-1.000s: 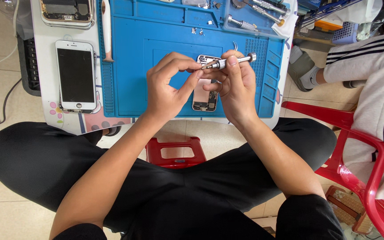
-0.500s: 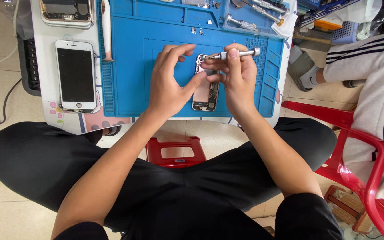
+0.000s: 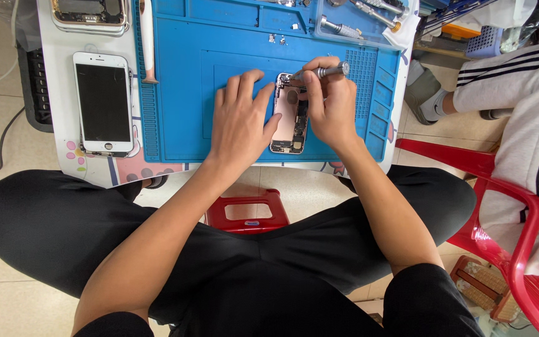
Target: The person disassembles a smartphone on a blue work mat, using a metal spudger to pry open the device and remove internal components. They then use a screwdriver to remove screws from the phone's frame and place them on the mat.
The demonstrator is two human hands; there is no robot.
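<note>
Head view, left hand (image 3: 239,122) flat steadying opened phone (image 3: 289,115), right hand (image 3: 329,106) pinching screwdriver (image 3: 322,72)

We are looking at a bright blue mat (image 3: 182,93) with a fine grid patch at its right side, lying on a white worktop (image 3: 57,125) that is showing pink and dark cartoon prints along its near edge. The opened phone (image 3: 289,115) is showing a rose-gold inside with black parts. The screwdriver (image 3: 325,70) is gleaming silver. A second phone (image 3: 102,103) is showing a white frame around a black screen. We are wearing black trousers (image 3: 51,231) over a red stool (image 3: 247,212). Beside us, a red chair (image 3: 519,206) is carrying a person in pale clothing with black stripes (image 3: 531,125).
</note>
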